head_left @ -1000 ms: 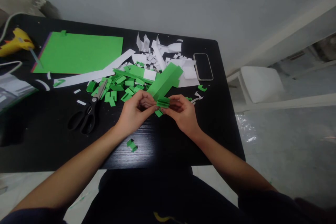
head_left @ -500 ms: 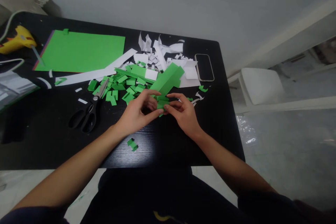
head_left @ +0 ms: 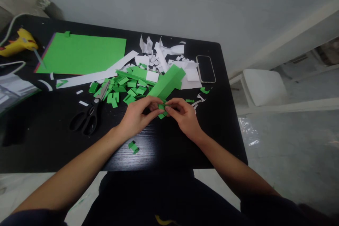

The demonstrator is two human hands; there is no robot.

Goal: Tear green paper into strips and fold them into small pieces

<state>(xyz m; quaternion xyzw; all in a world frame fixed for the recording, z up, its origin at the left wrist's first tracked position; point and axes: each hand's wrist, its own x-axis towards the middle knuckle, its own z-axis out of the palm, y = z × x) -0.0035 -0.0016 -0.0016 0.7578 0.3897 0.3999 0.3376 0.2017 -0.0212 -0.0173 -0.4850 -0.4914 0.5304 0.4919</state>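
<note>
My left hand (head_left: 137,116) and my right hand (head_left: 182,114) meet over the middle of the black table (head_left: 53,148). Both pinch the near, folded end of a long green paper strip (head_left: 167,82), fingers closed tight around the small folded stack. The strip's free end runs up and to the right over a heap of green paper pieces (head_left: 124,86). One small folded green piece (head_left: 133,146) lies alone near the table's front edge, below my left wrist.
Black scissors (head_left: 88,114) lie left of my hands. A green sheet (head_left: 82,53) and a yellow glue gun (head_left: 16,41) are at the back left. White paper scraps (head_left: 161,54) and a phone (head_left: 206,68) lie at the back right. A white stool (head_left: 262,84) stands right of the table.
My fingers have drawn together and closed on the strip's folded end, pressing the folds into a smaller stack. My left thumb, lifted half a second ago, is down again.
</note>
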